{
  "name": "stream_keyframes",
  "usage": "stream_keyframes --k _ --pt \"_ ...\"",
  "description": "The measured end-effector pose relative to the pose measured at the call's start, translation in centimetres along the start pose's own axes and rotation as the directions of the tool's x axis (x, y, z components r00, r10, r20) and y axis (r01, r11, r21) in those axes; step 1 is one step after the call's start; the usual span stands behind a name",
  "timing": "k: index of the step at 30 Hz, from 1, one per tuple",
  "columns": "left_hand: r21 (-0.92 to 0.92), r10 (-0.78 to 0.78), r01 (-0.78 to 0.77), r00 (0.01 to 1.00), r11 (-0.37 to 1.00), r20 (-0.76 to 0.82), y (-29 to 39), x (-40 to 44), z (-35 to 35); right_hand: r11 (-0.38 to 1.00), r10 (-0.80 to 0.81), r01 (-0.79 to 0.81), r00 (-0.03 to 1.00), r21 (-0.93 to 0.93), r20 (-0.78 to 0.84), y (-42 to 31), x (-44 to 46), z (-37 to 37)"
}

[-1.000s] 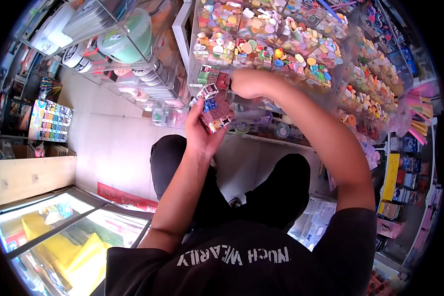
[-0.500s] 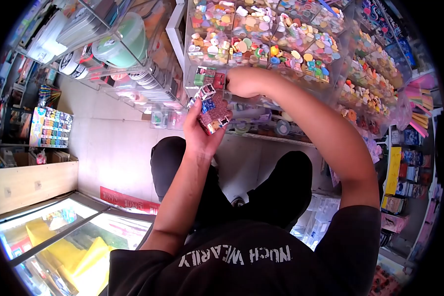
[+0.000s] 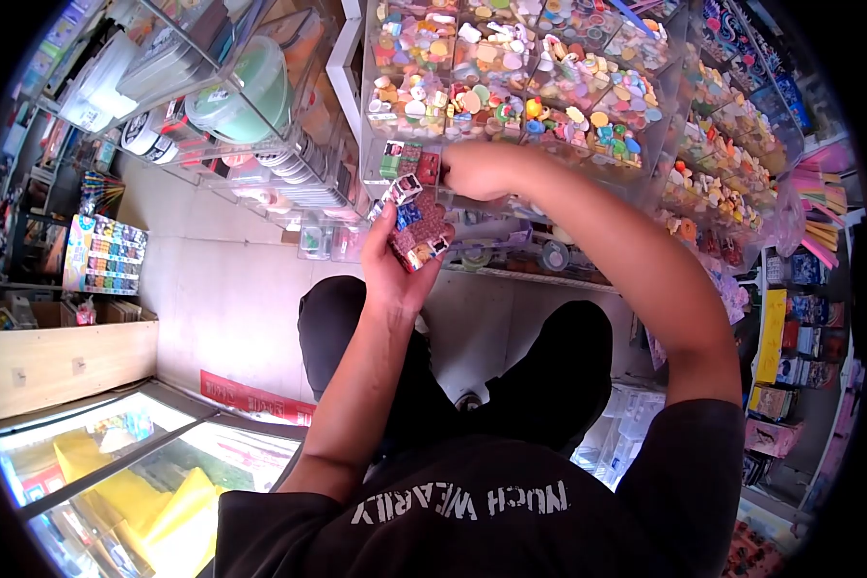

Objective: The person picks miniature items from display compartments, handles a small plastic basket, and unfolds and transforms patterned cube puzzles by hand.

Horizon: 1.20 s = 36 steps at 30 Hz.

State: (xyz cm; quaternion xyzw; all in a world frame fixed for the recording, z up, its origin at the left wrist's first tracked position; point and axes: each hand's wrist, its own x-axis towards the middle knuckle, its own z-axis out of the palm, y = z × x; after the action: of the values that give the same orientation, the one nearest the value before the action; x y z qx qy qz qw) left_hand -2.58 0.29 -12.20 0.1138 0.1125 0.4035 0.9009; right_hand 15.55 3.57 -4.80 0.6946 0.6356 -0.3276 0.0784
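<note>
Several small patterned boxes [image 3: 420, 233], mostly dark red with a blue one among them, rest in my left hand [image 3: 395, 272], whose fingers wrap round them. A white-edged box [image 3: 404, 189] lies tilted on top near my thumb. Just beyond, green and red boxes [image 3: 402, 161] stand in a clear compartment at the front corner of the display. My right hand [image 3: 477, 171] is at that compartment's right side, beside the red box. Its fingers point down and are hidden, so whatever they hold does not show.
Clear bins of colourful small charms [image 3: 549, 82] rise behind my hands. A wire rack [image 3: 217, 77] with a green-lidded tub [image 3: 250, 91] stands at the left. A lit glass case [image 3: 144, 472] is at lower left, and packet shelves [image 3: 800, 337] line the right.
The view has shifted slightly. My left hand still holds the boxes, and my right hand stays beside the compartment with little movement.
</note>
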Motion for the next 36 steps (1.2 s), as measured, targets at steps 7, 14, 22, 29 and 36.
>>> stream_keyframes --k 7,14,22,29,36 --pt "-0.001 -0.017 0.017 1.000 1.000 0.012 0.0 0.0 0.1 0.999 0.037 -0.031 0.986 0.041 -0.162 -0.5 -1.4 -0.2" --pt "-0.014 -0.008 0.008 1.000 1.000 -0.001 0.0 0.1 0.1 0.999 0.037 -0.037 0.989 0.000 -0.143 -1.2 -1.8 -0.2" --pt "-0.019 -0.016 0.016 0.999 1.000 -0.033 0.0 0.0 0.0 0.994 -0.079 0.070 0.990 -0.086 -0.116 -0.8 -1.2 0.1" --pt "-0.001 -0.013 0.013 1.000 1.000 0.003 0.0 0.2 -0.2 0.997 0.044 -0.035 0.989 0.068 -0.139 -0.6 -1.3 -0.2" --pt "-0.005 -0.022 0.022 1.000 1.000 0.008 0.1 0.0 -0.2 0.997 0.082 -0.082 0.978 0.011 -0.193 -0.9 -2.5 -0.4"
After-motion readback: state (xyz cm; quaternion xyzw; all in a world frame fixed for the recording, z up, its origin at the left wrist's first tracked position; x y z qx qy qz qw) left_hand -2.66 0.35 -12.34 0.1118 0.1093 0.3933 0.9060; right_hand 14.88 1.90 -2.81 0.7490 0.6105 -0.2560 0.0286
